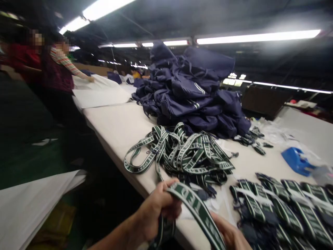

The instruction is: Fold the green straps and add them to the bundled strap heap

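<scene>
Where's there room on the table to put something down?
The table has a bare patch between the white sheets, navy bags and loose straps; another between those straps and the blue object. It's crowded where the bundled straps lie.

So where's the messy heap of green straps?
In the head view, the heap of green straps lies mid-picture on the table, in front of the pile of dark blue bags and just beyond the person's left hand.
</scene>
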A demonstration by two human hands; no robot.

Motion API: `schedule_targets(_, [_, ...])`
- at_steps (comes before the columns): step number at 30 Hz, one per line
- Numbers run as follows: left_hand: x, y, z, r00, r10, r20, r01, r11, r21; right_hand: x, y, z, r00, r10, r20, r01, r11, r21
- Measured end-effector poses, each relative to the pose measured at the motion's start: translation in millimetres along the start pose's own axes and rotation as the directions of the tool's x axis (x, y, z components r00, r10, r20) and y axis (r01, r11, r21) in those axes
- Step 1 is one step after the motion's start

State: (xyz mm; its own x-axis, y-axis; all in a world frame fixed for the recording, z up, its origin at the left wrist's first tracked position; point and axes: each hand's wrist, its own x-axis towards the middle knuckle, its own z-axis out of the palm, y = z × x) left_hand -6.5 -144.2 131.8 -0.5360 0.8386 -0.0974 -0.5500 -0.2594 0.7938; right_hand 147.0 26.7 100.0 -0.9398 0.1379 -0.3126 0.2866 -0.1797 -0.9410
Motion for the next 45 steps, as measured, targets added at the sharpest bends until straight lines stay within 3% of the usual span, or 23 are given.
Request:
schedule_targets(2, [7.8, 16.8, 0.1, 0.968, 0.113, -0.223, -0.138, 0.985, -0.102, 2.2, 8.2, 19.6, 0.993, -0.083, -0.085, 0.095, 0.984, 0.15])
schedule_targets(3, [17.3, 21.3, -0.9, 0.957, 0.117, -0.267, -0.152, 0.982, -0.116, 9.2, 11.2, 27.3, 0.981, -0.13, -0.147, 0.157, 0.968, 0.196])
schedule_targets(7, [57.8, 15.6, -7.5, 0.941, 0.026, -0.336, -0.095, 0.977, -0.192, 48.9, 30.2, 34.1, 0.923, -0.198, -0.331, 0.261, 0.952, 0.16])
schedule_targets(12, [69.5, 8.8, -5.9, 0.944, 0.058, -0.326, -0.113, 0.982, -0.151, 67.2, 49.1, 37.7, 0.878, -0.26, -0.401, 0.303, 0.952, 0.046])
schedule_targets(20, [71.7, 7.2, 13.5, 0.948, 0.227, -0.221, -0.228, 0.973, 0.02, 82.8, 58.1, 51.3, 0.933, -0.312, -0.179, 0.34, 0.928, 0.153])
schedule_targets(24, [80.3, 13.1, 23.1, 0.903, 0.365, -0.228, -0.34, 0.93, 0.142, 82.0, 54.7, 49.1, 0.959, -0.284, -0.018, 0.28, 0.932, 0.229])
schedule_targets(26, [91.1, 19.2, 22.8, 0.873, 0.415, -0.256, -0.375, 0.907, 0.192, 79.7, 53.2, 46.4, 0.97, -0.243, -0.01, 0.238, 0.941, 0.241])
schedule_targets(29, [113.5, 28.2, 14.3, 0.838, 0.376, -0.396, -0.318, 0.925, 0.207, 76.3, 53.3, 41.3, 0.982, -0.188, 0.024, 0.169, 0.925, 0.342])
schedule_targets(31, [128.0, 30.7, 5.6, 0.827, 0.324, -0.459, -0.249, 0.944, 0.217, 74.7, 55.8, 38.3, 0.982, -0.168, 0.082, 0.116, 0.893, 0.435])
schedule_targets(34, [143.5, 26.9, -7.3, 0.836, 0.285, -0.469, -0.179, 0.95, 0.258, 73.9, 64.5, 36.7, 0.973, -0.162, 0.165, 0.041, 0.823, 0.567])
schedule_targets(38, [151.4, 17.5, -23.5, 0.851, 0.286, -0.441, -0.13, 0.928, 0.349, 75.6, 80.7, 41.5, 0.947, -0.217, 0.237, -0.049, 0.631, 0.774])
schedule_targets(41, [151.4, 15.3, -36.1, 0.88, 0.245, -0.407, -0.073, 0.916, 0.394, 77.5, 88.6, 46.1, 0.947, -0.243, 0.21, -0.056, 0.518, 0.854])
schedule_targets(45, [150.4, 16.9, -47.5, 0.887, 0.228, -0.401, -0.043, 0.907, 0.42, 80.7, 90.7, 48.2, 0.956, -0.232, 0.18, -0.056, 0.458, 0.887])
